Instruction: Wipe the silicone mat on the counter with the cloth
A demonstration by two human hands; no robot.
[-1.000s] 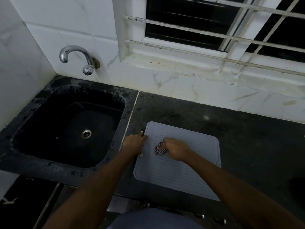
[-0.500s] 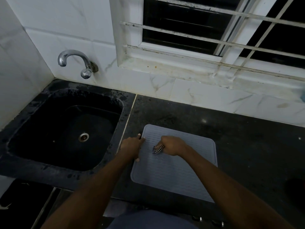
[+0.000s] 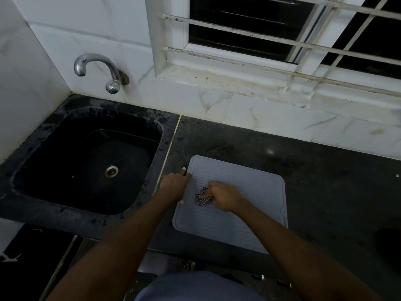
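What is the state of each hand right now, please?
Left hand: open, pressing down the left edge of the silicone mat.
Right hand: closed, gripping the checked cloth on the mat.

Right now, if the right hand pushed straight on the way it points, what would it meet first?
Most likely the left hand, resting at the left edge of the silicone mat. The right hand, gripping the cloth, points that way; only bare mat lies between.

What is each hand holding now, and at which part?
The right hand grips the bunched checked cloth, fingers curled round the bundle. The left hand holds nothing; it presses on the left edge of the silicone mat.
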